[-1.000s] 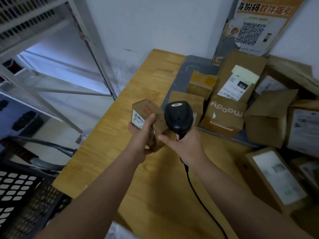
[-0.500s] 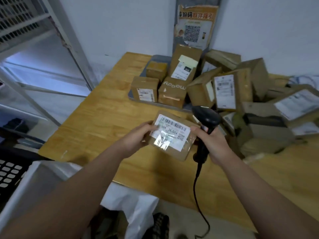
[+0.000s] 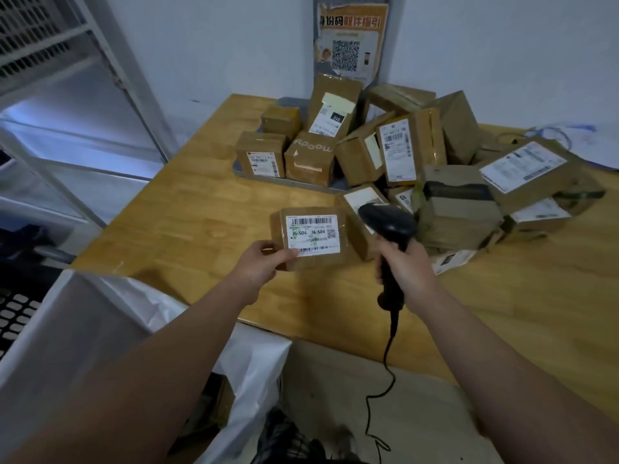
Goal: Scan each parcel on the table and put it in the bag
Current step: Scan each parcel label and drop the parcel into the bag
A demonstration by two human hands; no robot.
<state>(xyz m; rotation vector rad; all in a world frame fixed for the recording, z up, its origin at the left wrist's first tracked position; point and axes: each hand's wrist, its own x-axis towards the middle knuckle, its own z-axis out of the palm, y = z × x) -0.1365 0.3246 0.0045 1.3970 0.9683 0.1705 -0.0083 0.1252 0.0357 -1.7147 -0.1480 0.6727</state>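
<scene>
The small brown cardboard parcel (image 3: 313, 237) has turned squarer to me, held above the wooden tabletop (image 3: 201, 212). My left hand (image 3: 264, 262) pinches its corner, leaving the barcode unobstructed. My right hand (image 3: 407, 266) grips the black corded scanner (image 3: 388, 226) just beside it.

We see a plain white wall (image 3: 234, 35) behind the light wooden desk (image 3: 201, 212). An orange paper poster with a QR code (image 3: 351, 38) hangs there. A white metal shelf frame (image 3: 132, 82) stands at left.
</scene>
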